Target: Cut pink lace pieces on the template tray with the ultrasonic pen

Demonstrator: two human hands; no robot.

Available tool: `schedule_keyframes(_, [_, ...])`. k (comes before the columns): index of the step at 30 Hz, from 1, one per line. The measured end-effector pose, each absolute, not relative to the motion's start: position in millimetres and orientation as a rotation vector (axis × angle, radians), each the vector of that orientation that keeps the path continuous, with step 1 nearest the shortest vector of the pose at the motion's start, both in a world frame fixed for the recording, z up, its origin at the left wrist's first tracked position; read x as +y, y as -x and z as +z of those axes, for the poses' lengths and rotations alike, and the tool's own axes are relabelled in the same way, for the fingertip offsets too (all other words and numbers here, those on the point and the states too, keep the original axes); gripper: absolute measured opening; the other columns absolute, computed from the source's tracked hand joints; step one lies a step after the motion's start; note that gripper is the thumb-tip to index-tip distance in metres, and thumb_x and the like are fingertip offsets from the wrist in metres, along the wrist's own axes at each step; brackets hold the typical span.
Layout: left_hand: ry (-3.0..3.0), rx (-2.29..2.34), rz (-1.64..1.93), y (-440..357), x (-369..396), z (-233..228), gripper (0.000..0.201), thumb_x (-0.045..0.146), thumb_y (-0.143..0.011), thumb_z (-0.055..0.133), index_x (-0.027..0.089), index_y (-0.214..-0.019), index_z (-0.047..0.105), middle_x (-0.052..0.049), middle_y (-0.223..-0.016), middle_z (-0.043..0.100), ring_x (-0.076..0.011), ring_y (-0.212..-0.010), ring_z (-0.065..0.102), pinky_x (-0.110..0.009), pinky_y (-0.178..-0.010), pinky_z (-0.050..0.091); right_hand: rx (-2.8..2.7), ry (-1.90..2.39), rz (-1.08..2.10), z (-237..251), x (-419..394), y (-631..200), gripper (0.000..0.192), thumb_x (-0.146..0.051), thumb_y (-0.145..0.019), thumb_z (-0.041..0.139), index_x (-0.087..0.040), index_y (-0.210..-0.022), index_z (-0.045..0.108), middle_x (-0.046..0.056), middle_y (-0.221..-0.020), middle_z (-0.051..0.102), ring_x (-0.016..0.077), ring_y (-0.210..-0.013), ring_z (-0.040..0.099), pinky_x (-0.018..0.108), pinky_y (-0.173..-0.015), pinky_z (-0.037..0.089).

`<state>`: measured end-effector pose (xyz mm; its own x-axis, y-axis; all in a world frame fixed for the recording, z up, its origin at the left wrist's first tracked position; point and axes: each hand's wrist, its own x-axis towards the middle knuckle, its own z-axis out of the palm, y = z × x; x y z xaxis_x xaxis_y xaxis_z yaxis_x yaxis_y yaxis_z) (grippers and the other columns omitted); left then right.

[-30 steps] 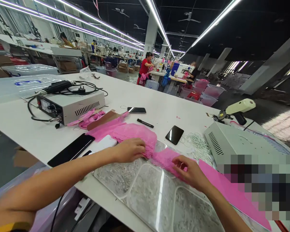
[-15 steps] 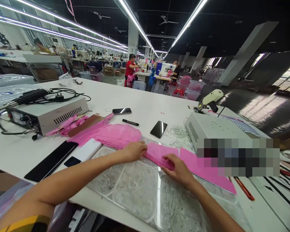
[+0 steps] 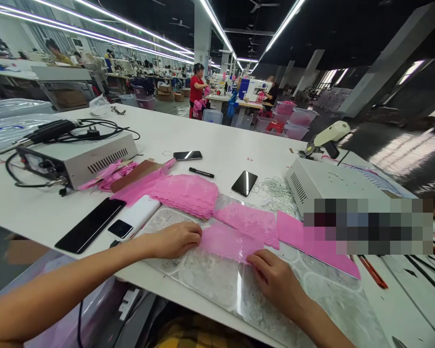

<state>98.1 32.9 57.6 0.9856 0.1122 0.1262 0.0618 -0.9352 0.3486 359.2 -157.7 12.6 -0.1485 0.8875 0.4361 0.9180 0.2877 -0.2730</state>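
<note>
A thin, see-through piece of pink lace fabric (image 3: 226, 243) is stretched between my hands over a clear-topped grey mat (image 3: 210, 280). My left hand (image 3: 181, 239) pinches its left end, and my right hand (image 3: 271, 270) grips its near right corner. Just beyond it lies another pink lace piece (image 3: 246, 220), flat on the mat. To the left of that rests a stack of pink lace pieces (image 3: 184, 193) with scalloped edges. On the right, a flat, smooth pink panel (image 3: 290, 229) extends toward the blurred patch.
Two phones (image 3: 244, 182), a black marker (image 3: 201, 172) and tangled pale string (image 3: 277, 191) lie beyond the fabric. Grey boxes stand left (image 3: 105, 154) and right (image 3: 333, 181), the left one carrying a corded handheld tool (image 3: 50, 130). An orange-handled tool (image 3: 373, 271) lies right.
Both hands have drawn one pink lace piece toward me, away from the other piece, and spread it over the mat. The view has shifted slightly.
</note>
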Motion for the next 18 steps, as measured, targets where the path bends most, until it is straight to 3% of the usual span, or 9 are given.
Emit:
schedule_keyframes(7, [-2.875,0.165,0.068,-79,27,67,0.015,0.014,-0.092,0.055,0.018,-0.081,0.065,-0.005,-0.097,0.067,-0.0168,-0.084,0.062,-0.027,-0.078,0.047,-2.012,1.449,0.137,27,-162,-343,0.018,-0.018,-0.091,0.050,-0.023,-0.100,0.065,0.005,-0.089,0.069,0.0141,-0.074,0.066,0.024,-0.065,0.055])
schedule_keyframes(11, [-2.970,0.312,0.101,-123,37,67,0.016,0.010,-0.092,0.052,0.015,-0.084,0.065,-0.008,-0.090,0.066,-0.0198,-0.086,0.062,-0.031,-0.077,0.048,-1.731,1.647,0.315,28,-124,-367,0.019,-0.033,-0.089,0.052,-0.024,-0.096,0.067,0.005,-0.085,0.069,0.0149,-0.064,0.062,0.029,-0.060,0.053])
schedule_keyframes(14, [-3.037,0.382,0.100,-168,47,60,0.013,0.006,-0.089,0.055,0.013,-0.090,0.065,-0.011,-0.099,0.066,-0.0220,-0.093,0.063,-0.036,-0.085,0.049,-1.645,1.741,0.354,21,-95,-378,0.026,-0.043,-0.083,0.057,-0.022,-0.094,0.065,0.005,-0.080,0.066,0.0161,-0.061,0.058,0.031,-0.057,0.050])
schedule_keyframes(16, [-3.063,0.394,0.051,-192,55,53,0.009,0.012,-0.091,0.058,0.013,-0.095,0.065,-0.010,-0.102,0.065,-0.0209,-0.095,0.063,-0.038,-0.088,0.051,-1.633,1.781,0.373,15,-83,-382,0.024,-0.044,-0.079,0.059,-0.022,-0.085,0.064,0.004,-0.076,0.064,0.0163,-0.061,0.056,0.031,-0.057,0.048])
schedule_keyframes(18, [-3.070,0.400,-0.015,-209,63,46,0.019,0.026,-0.095,0.060,0.014,-0.109,0.063,-0.009,-0.111,0.064,-0.0200,-0.098,0.063,-0.040,-0.088,0.054,-1.623,1.810,0.418,11,-76,-385,0.021,-0.043,-0.077,0.058,-0.022,-0.076,0.063,0.003,-0.073,0.064,0.0165,-0.062,0.055,0.031,-0.059,0.045])
